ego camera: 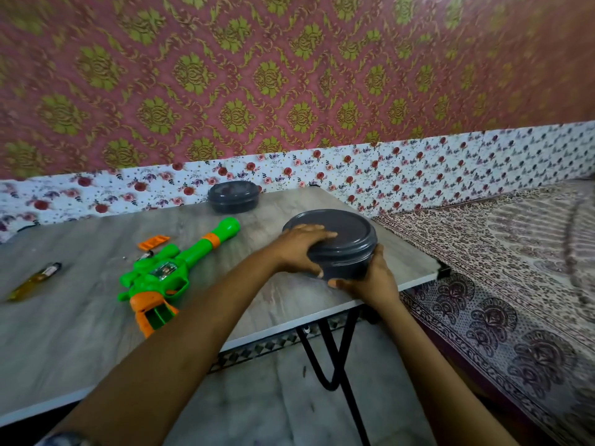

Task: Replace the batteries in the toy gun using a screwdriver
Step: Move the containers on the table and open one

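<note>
Your left hand (301,244) lies on top of the grey container (349,263), fingers (322,235) spread nearly flat across the lid (347,230), thumb hooked down the near wall. Your right hand (373,278) cups the wall from 4 o'clock, fingers wrapped round the side and out of sight, thumb across the near face. Both hands hold the container and nothing else. It sits on the counter (80,333) near the 3 o'clock edge, lid on. Likely step: get the lid off, maybe for fresh batteries; contents can't be seen. The toy gun (161,272) lies flat on the counter at 9 o'clock from your hands, well apart. Its long axis runs from the orange grip nearest you to the muzzle at about 1 o'clock, and the bay in the grip looks open. The left hand is the nearer one to it. The orange battery cover (154,243) lies just beyond the gun, with a small blurred item beside it, maybe a battery. The screwdriver (33,281) lies further out at 9 o'clock, untouched. A second container (233,197) sits at the far 12 o'clock edge.
</note>
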{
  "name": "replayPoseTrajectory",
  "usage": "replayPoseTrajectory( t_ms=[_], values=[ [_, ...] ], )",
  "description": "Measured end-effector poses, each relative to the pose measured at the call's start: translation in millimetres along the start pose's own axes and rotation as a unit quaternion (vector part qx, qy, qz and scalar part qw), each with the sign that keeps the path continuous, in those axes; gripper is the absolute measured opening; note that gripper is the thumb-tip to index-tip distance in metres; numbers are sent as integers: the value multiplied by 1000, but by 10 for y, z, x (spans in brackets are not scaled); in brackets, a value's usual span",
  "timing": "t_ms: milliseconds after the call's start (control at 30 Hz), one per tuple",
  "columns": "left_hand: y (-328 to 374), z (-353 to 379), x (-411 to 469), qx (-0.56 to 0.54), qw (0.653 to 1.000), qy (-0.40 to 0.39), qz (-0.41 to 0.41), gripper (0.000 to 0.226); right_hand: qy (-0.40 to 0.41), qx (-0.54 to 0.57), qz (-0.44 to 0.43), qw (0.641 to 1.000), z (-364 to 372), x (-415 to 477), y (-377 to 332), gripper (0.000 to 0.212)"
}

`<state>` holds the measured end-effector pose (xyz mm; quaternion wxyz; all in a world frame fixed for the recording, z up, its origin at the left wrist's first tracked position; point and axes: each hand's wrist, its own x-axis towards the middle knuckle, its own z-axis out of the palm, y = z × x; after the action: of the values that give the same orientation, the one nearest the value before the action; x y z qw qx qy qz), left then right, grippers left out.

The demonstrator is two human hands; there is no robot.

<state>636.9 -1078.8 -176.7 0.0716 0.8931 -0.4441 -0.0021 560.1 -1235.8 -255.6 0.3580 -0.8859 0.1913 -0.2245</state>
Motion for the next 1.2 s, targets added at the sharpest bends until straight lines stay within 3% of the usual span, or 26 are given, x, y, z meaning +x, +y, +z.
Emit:
replayPoseTrajectory(
  t_ms=[67,167,300,467,633,800,900,1000,1100,1200],
  values=[
    [-95,-9,5,26,999,-20,0,85,3,-27,5,1000,27,-29,-37,128],
    [-75,-31,74,84,996,19,4,75,7,-78,24,997,97,-57,-75,139],
    [74,-75,188,169,983,66,20,63,35,-85,36,995,165,-65,-81,139],
    [182,-235,283,207,976,34,49,53,25,-92,48,994,165,-42,-80,135],
    [207,-321,326,210,974,12,88,46,14,-85,53,995,173,-37,-79,135],
    [165,-400,346,176,981,27,71,42,10,-87,55,995,165,-47,-92,135],
    [120,-520,321,119,988,82,55,32,11,-89,61,994,149,-64,-98,135],
    [-35,-689,305,12,975,220,-20,31,11,-86,62,994,143,-65,-103,137],
    [-282,-771,367,-140,932,321,-94,29,-26,-57,65,996,77,-19,-92,134],
    [-524,-731,458,-342,845,382,-154,16,-42,64,67,995,-43,105,-73,126]
  ],
)
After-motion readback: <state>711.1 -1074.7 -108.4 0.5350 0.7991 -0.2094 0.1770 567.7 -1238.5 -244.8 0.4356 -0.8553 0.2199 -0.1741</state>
